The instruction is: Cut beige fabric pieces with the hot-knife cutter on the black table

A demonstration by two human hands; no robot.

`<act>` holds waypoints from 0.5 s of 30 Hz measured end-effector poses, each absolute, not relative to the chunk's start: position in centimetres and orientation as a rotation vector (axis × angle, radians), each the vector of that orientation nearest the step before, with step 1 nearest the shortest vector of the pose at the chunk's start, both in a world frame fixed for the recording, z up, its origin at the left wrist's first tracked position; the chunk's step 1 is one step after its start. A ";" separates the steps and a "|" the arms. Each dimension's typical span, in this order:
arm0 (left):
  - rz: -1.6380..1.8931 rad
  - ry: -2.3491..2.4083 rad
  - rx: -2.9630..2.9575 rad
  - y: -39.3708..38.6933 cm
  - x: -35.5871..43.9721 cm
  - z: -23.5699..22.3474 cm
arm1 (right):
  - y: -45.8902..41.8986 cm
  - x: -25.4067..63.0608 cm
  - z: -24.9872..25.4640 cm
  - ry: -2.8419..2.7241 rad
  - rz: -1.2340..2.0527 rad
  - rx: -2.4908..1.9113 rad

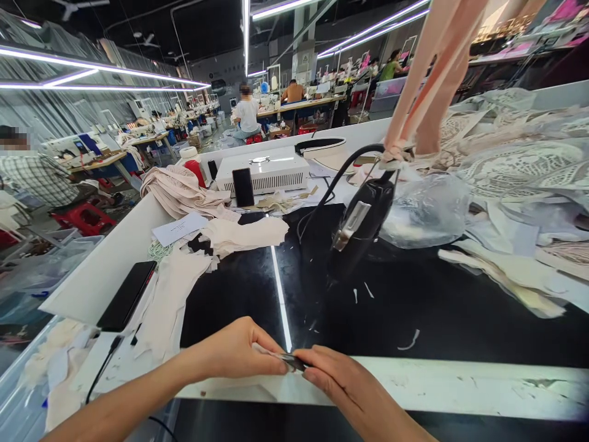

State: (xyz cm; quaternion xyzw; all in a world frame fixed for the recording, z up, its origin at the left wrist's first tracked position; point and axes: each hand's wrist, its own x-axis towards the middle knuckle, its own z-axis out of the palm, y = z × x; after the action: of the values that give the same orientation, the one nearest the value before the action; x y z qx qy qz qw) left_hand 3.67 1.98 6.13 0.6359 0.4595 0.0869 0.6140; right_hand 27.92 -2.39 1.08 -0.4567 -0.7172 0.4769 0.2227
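Observation:
My left hand (237, 350) is closed in a pinch at the front edge of the black work surface (257, 288). Between its thumb and fingers is a small pale fabric piece (263, 350). My right hand (343, 377) meets it from the other side, its fingers closed around a small dark, shiny tool (297, 361) whose kind is too hidden to make out. The tool's tip touches or lies against the fabric at my left fingertips. Thin pale scraps (409, 341) lie on the black surface to the right.
A black corded device (363, 215) hangs from pink fabric strips (426, 67) above the table. Cream fabric pieces (172, 294) and a black phone (126, 296) lie left. Behind are a white box (262, 172) and a second phone (243, 187). Lace and plastic bags (423, 209) fill the right.

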 end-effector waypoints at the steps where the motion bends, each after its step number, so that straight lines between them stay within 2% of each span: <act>1: 0.203 1.054 1.467 2.0 3.7 6.1 | -2.4 27.9 1.0 -1.990 1.312 -1.251; 15: 0.183 1.048 1.455 1.9 3.7 5.6 | -2.3 27.5 0.5 -1.990 1.346 -1.198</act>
State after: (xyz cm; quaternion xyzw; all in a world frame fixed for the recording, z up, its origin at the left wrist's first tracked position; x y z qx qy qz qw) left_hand 3.68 1.89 5.57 0.6330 0.4558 0.0797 0.6207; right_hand 27.52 -2.26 0.54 -0.4346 -0.7221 0.4882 0.2266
